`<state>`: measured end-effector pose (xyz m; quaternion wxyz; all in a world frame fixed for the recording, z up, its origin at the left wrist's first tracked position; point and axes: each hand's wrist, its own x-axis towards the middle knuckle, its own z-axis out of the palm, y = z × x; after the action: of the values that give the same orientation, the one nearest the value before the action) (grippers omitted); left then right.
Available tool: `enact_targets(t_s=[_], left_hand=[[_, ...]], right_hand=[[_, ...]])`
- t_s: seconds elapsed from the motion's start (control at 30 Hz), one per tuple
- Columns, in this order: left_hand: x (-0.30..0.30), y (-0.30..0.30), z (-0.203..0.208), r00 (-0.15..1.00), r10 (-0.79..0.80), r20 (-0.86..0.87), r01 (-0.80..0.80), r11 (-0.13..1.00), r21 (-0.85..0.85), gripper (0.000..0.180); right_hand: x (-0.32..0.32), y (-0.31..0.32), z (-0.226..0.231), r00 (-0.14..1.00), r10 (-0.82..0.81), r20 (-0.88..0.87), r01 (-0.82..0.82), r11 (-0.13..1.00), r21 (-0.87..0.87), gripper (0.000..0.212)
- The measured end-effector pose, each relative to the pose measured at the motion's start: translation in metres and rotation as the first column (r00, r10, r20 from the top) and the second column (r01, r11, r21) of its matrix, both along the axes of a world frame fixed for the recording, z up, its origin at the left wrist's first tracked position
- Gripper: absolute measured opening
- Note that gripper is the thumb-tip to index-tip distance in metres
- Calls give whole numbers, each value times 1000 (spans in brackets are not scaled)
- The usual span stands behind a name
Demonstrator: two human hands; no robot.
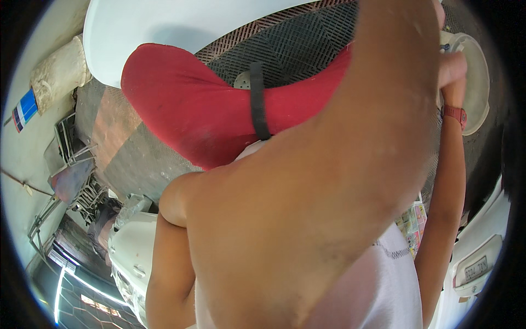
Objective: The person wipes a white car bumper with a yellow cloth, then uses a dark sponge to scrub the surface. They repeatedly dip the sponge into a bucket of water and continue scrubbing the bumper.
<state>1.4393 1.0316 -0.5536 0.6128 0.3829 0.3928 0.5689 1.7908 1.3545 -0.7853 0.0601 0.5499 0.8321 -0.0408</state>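
My left forearm (383,109) crosses the picture, large and close, up to the top edge. Only a sliver of my left hand (440,13) shows beside it, so its fingers are hidden. My right arm comes up along the right side, a red watch (456,114) on its wrist. My right hand (453,68) is at a pale round bucket (480,82), in front of its opening. Its visible part looks curled, but my left forearm covers the rest and whatever it may hold. My red-trousered legs (186,104) are bent below me.
A large white smooth panel (137,27) lies ahead, over a dark patterned floor mat (290,46). At left stand a stained bucket (57,71) and metal frames (68,145). White vehicle bodywork (131,247) is at lower left. Printed paper (412,225) and a white vehicle's rear (479,266) lie right.
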Motion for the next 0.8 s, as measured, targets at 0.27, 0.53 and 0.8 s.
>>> enact_targets(t_s=[0.27, 0.53, 0.8], left_hand=[[-3, -3, 2, 1000, 2, 5, -2, 1000, -1, 119], [-4, -8, 1, 1000, 15, -1, -15, 1000, -26, 119], [-3, -8, 0, 999, 23, -22, -23, 999, -28, 119]], right_hand=[[-4, -6, 7, 999, -34, -24, 33, 999, -23, 77], [-11, -11, 14, 997, -58, 56, 56, 997, 44, 81], [-33, -22, 34, 988, -149, 30, 151, 986, -77, 83]])
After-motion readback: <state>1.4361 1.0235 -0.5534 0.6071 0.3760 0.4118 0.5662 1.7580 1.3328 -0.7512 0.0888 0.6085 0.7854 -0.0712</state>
